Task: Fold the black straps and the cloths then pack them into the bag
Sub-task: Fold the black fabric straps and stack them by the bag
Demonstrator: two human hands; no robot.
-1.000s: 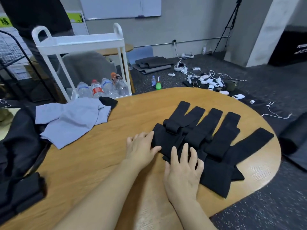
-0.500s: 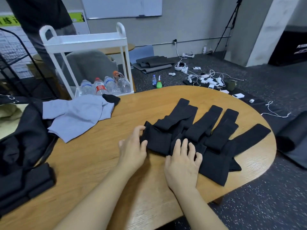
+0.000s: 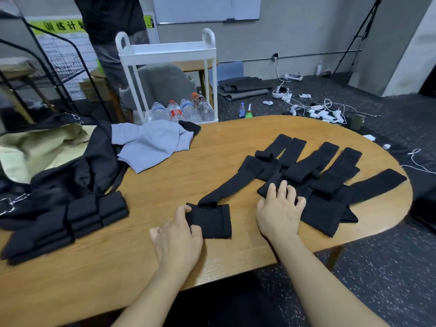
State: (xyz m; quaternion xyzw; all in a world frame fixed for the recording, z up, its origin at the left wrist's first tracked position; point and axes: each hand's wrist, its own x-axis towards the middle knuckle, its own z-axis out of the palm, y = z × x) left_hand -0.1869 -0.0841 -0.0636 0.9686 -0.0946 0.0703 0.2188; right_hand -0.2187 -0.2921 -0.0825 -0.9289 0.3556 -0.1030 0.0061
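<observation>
Strap being drawn from the pile at two o'clock is gripped at its folded end by the left hand; the pile is pressed by the right hand, fingers loosely bent. Edges should be squared on the bench before folding further.

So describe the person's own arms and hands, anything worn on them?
Both forearms are bare as far as the frame shows: no sleeves, gloves or watch. The left hand and right hand show no rings or markings that I can make out.

yellow-green wall poster, header reading "训练计"
</observation>
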